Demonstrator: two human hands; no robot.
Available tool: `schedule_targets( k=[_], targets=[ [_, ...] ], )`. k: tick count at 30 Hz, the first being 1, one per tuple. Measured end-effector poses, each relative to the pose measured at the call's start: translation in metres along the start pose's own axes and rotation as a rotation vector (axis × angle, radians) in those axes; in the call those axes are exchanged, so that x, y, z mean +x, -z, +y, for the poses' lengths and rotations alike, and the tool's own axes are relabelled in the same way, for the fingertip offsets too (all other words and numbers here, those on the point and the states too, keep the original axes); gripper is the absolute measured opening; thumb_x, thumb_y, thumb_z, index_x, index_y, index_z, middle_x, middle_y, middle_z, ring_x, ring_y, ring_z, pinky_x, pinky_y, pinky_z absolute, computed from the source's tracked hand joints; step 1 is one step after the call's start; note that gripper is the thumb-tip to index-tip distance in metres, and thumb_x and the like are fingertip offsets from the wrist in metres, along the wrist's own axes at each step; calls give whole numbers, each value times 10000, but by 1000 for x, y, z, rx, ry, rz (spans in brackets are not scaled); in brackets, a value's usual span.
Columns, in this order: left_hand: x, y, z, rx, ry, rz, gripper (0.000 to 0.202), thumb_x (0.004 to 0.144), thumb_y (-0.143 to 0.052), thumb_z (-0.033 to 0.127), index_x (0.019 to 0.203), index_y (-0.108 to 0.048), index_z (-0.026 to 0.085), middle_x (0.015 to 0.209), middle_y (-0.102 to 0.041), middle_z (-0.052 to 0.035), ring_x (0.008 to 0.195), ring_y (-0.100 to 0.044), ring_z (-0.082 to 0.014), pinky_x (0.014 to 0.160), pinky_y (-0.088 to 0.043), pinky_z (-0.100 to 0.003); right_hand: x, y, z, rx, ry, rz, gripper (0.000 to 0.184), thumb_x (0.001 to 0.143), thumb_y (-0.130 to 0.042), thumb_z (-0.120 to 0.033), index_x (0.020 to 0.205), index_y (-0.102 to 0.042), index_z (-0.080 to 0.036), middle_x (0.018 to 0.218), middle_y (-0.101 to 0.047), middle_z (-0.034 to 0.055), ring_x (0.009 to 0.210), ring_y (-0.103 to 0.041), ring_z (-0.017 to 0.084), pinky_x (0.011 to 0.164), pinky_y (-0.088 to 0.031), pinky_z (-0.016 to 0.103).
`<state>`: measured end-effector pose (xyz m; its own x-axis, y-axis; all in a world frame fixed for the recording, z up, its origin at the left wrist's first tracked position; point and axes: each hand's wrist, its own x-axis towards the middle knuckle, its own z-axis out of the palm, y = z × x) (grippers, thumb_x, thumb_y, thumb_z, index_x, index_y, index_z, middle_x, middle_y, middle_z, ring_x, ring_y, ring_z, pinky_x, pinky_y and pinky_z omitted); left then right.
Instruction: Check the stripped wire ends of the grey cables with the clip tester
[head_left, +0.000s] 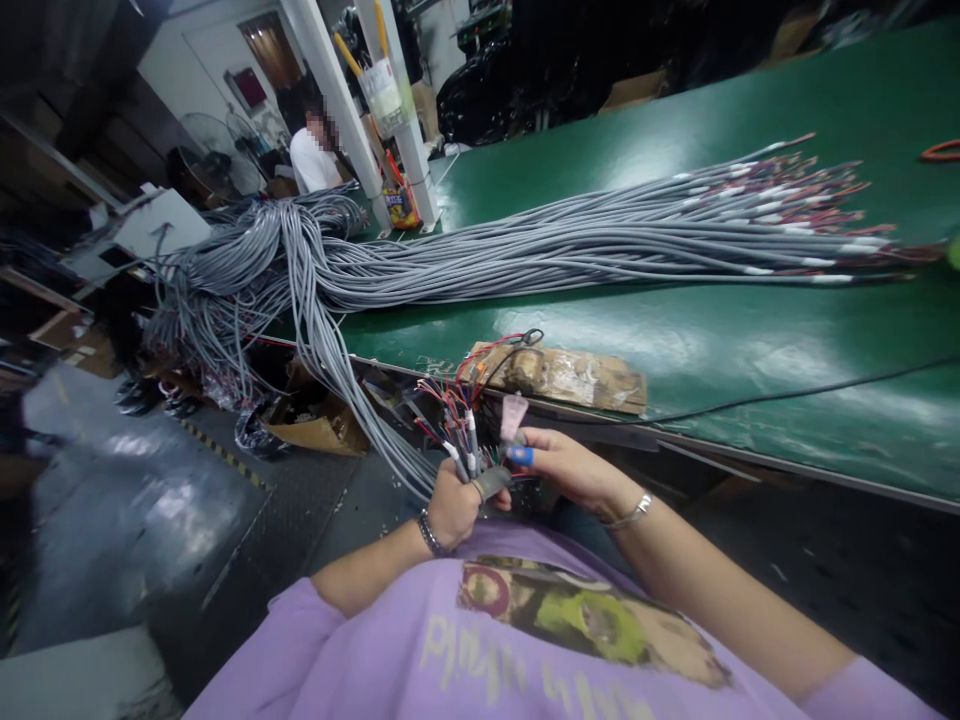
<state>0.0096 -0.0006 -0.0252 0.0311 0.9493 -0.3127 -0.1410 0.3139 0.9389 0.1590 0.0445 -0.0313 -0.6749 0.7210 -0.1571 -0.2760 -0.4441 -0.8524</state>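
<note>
the left hand (454,506) is closed around a bunch of grey cables (337,368), their coloured wire ends (453,400) fanning up beside the worn block (589,378) on the green bench (750,335); the right hand (570,466) is close to them, by a pale tab (514,412), its grip too blurred to tell

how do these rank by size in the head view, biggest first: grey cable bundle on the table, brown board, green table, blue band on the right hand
1. Green table
2. Grey cable bundle
3. Brown board
4. Blue band

No two look alike.
</note>
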Motion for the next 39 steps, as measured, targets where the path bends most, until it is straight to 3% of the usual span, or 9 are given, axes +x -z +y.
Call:
schedule_targets(
  k=[7,13,17,23,27,31,36,39],
  targets=[
    [0,0,13,148,112,-232,410,513,-837,478,503,-614,135,450,-590,-28,415,-537,-130,492,-494,-282,-6,-2,-5,-269,20,54,358,680,-738,-503,696,-631,-162,538,-637,-1,486,-550,138,518,-412,268],
    [3,3,7,115,28,-107,494,562,-772,604,514,-620,136,474,-602,-42,423,-542,-132,485,-481,-273,-15,14,14,-111,103,361,391,627,-770,-536,743,-677,-174,651,-640,-1,589,-542,119,588,-438,263],
    [4,4,4,103,8,-101,499,554,-775,610,505,-620,138,470,-599,-39,422,-537,-123,482,-472,-257,-20,10,13,10,73,358,388,584,-809,-514,763,-694,-190,705,-650,11,607,-545,118,598,-437,264],
    [3,3,3,105,17,-118,459,552,-793,563,496,-603,149,443,-576,-19,398,-518,-119,459,-460,-253,-11,-8,-3,-87,71,263,367,565,-820,-493,689,-668,-182,616,-628,-14,549,-495,107,546,-389,257],
    [2,4,3,106,31,-120,434,541,-811,525,498,-601,148,438,-579,-17,395,-521,-121,459,-465,-255,-2,-10,-1,-104,32,218,391,570,-803,-510,641,-620,-172,562,-609,-24,519,-481,105,551,-384,265],
    [0,6,2,78,9,-94,430,555,-809,523,512,-606,147,449,-588,-18,391,-522,-118,458,-469,-256,0,-6,10,-100,35,307,369,562,-814,-470,623,-609,-169,565,-587,-28,535,-463,101,564,-372,261],
    [-4,7,6,50,-24,-45,466,584,-774,576,506,-593,154,452,-593,-24,403,-533,-119,468,-465,-254,0,4,15,94,94,540,343,620,-786,-432,582,-534,-202,497,-453,-68,490,-367,85,534,-361,252],
    [-4,4,13,5,-15,-33,465,557,-784,572,500,-587,155,438,-581,-21,393,-530,-124,451,-468,-262,3,6,8,196,145,507,334,651,-762,-487,639,-575,-211,580,-530,-31,528,-426,106,567,-416,274]
  ],
)
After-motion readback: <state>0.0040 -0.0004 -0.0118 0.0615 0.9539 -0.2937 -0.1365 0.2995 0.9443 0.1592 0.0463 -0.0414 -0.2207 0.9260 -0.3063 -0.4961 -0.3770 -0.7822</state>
